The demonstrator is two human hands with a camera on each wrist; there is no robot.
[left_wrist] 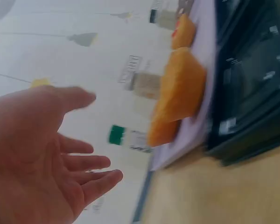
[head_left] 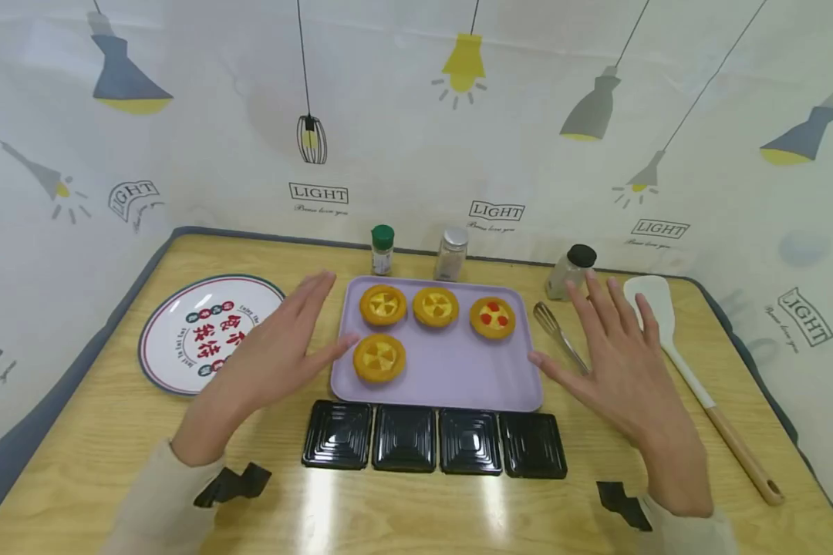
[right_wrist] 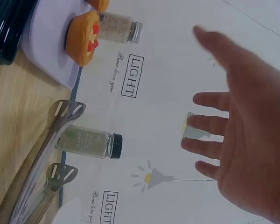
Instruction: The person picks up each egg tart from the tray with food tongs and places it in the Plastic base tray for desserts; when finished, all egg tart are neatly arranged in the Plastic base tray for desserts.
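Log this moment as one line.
Left hand: holds nothing; right hand: holds nothing; lilac tray: four tarts; black square pieces: along tray's near side

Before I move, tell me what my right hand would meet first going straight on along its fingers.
Most likely the black-capped bottle, just ahead of the right hand in the head view. Depth is unclear, so the hand might pass over that and reach the printed backdrop.

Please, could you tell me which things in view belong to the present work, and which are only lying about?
Likely in the work, lying between the left hand and right hand:
lilac tray
four tarts
black square containers

Likely just lying about:
plate
whisk
white-headed spatula
green-capped bottle
silver-capped jar
black-capped jar
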